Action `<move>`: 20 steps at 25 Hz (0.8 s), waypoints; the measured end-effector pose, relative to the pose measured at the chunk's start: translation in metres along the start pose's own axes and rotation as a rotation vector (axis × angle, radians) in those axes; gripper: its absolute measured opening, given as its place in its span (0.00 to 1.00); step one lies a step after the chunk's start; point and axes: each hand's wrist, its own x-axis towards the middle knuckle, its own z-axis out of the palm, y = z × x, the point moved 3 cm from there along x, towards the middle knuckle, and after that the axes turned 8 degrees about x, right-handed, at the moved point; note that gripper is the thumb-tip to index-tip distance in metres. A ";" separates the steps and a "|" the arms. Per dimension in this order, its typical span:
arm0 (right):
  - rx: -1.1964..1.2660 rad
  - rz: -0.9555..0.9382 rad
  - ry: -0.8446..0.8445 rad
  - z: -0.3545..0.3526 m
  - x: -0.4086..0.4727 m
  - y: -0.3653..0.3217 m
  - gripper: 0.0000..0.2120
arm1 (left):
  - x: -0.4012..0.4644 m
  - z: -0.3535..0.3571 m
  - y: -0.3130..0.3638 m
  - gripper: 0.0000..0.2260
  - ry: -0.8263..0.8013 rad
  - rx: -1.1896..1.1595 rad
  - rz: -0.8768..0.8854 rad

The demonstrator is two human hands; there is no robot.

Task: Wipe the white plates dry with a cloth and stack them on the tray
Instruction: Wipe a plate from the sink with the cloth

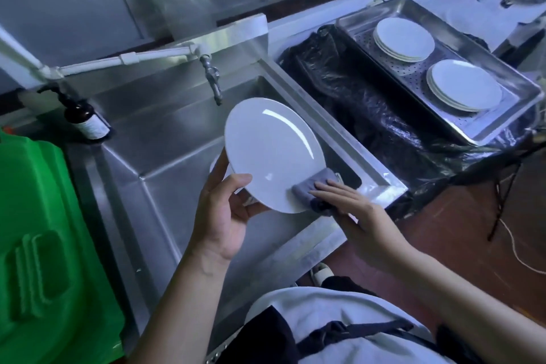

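A white plate (273, 151) is held tilted over the steel sink, its face towards me. My left hand (224, 216) grips its lower left rim, thumb on the front. My right hand (351, 210) presses a grey cloth (317, 189) against the plate's lower right edge. At the right, a perforated steel tray (502, 68) holds two stacks of white plates: the far stack (404, 38) and the near stack (465, 84). Part of another white plate (215, 167) shows in the sink behind my left hand.
The steel sink (165, 139) has a tap (212, 77) above it and a dark pump bottle (85, 118) at its left corner. A green plastic bin (44, 245) stands at the left. A black plastic-lined container (369, 109) sits between sink and tray.
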 end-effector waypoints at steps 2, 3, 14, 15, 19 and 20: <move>0.232 0.189 0.049 -0.001 -0.017 0.006 0.25 | 0.002 0.005 -0.014 0.32 -0.017 0.016 -0.032; 0.384 0.255 0.071 -0.002 -0.024 0.007 0.23 | 0.003 0.007 -0.021 0.32 -0.024 0.018 -0.047; 0.197 0.461 0.415 -0.094 -0.021 0.115 0.19 | -0.012 0.033 -0.056 0.26 -0.038 -0.125 -0.176; 0.070 0.409 0.419 -0.099 -0.011 0.121 0.21 | -0.012 0.037 -0.056 0.26 -0.033 -0.120 -0.178; -0.363 0.213 0.020 -0.072 0.000 0.153 0.25 | -0.015 0.056 -0.057 0.24 0.017 -0.101 -0.180; -0.472 0.257 -0.193 -0.056 -0.011 0.167 0.26 | -0.015 0.061 -0.057 0.23 0.034 -0.091 -0.183</move>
